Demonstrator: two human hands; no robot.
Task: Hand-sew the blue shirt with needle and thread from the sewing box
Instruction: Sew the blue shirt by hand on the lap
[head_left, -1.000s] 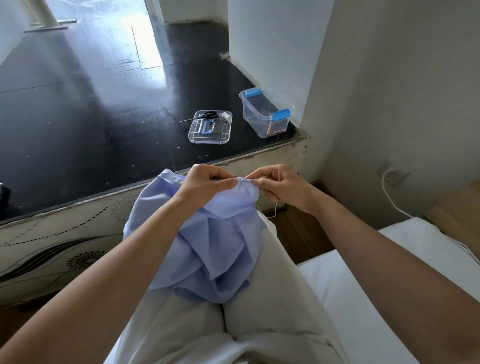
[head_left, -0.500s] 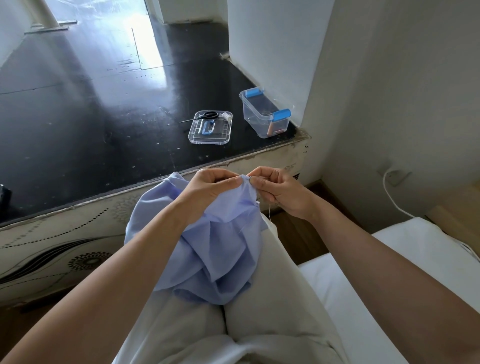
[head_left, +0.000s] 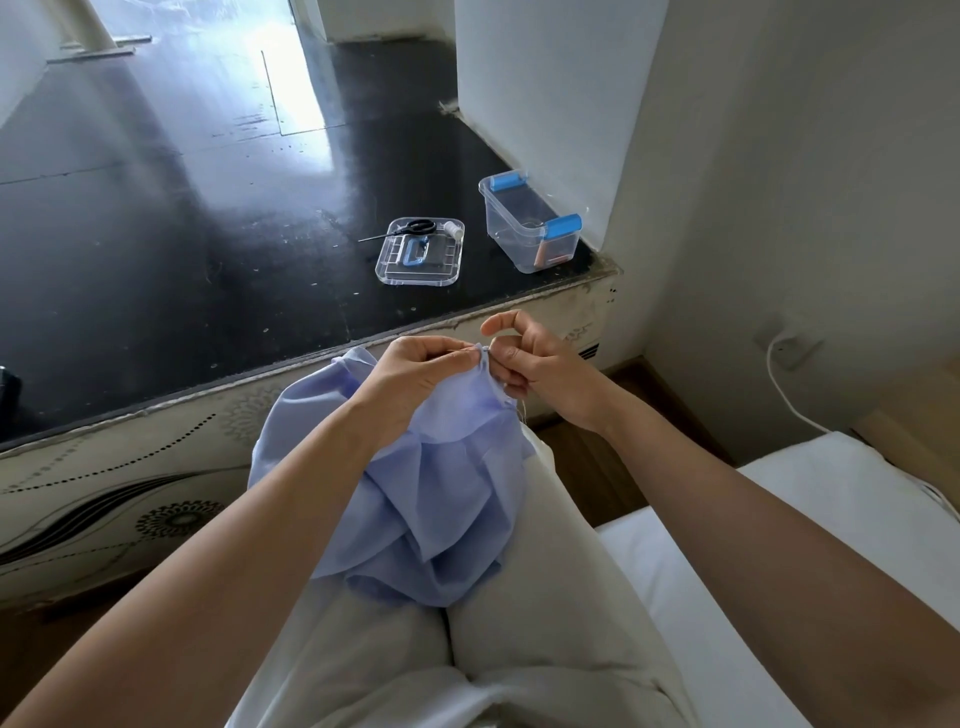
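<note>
The blue shirt (head_left: 431, 499) lies bunched on my lap over white trousers. My left hand (head_left: 415, 369) pinches the shirt's raised top edge. My right hand (head_left: 535, 364) meets it from the right, thumb and curled fingers pinching at the same edge where the needle sits; the needle itself is too small to make out, and the index finger is lifted. A thin white thread (head_left: 522, 410) hangs below the right hand. The clear sewing box (head_left: 530, 228) with blue latches stands open on the black platform by the wall.
The box's clear lid (head_left: 420, 254) lies left of it, carrying black scissors (head_left: 410, 227) and a white spool (head_left: 453, 228). The black platform (head_left: 182, 234) ends at a patterned edge before my knees. A white mattress (head_left: 779, 519) and a white cable (head_left: 784, 384) are right.
Both hands shifted slightly right and up along the shirt's edge. My right hand's index finger lifted away from the pinch, and the hanging thread grew shorter.
</note>
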